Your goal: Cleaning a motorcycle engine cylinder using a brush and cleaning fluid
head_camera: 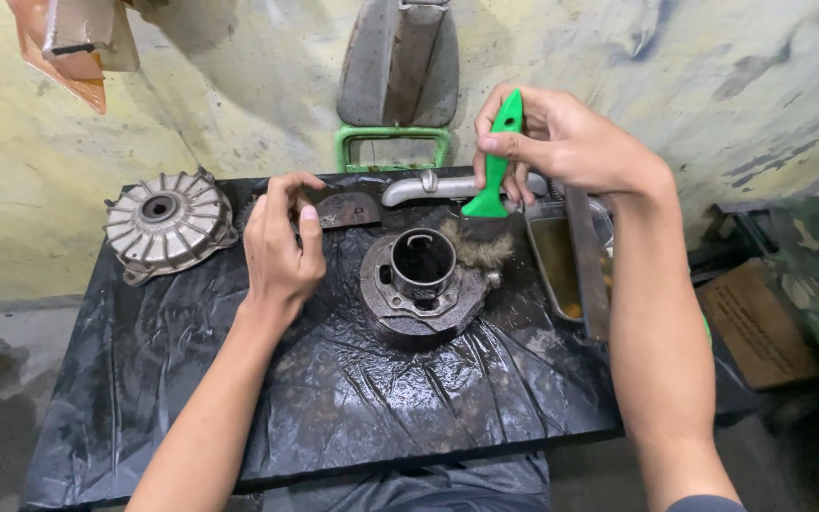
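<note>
While your right hand [561, 142] pinches the green-handled brush [490, 180], its bristles resting on the rim of the engine cylinder [421, 280] mid-table on the black plastic sheet [334, 398], work them round the bore in short strokes. Your left hand [282, 242] hovers beside it, fingers curled, seemingly empty; use it to steady the casting.

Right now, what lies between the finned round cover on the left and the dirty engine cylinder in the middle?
In the head view, the left hand hovers between the finned cover and the cylinder, above wet black plastic sheet.
</note>
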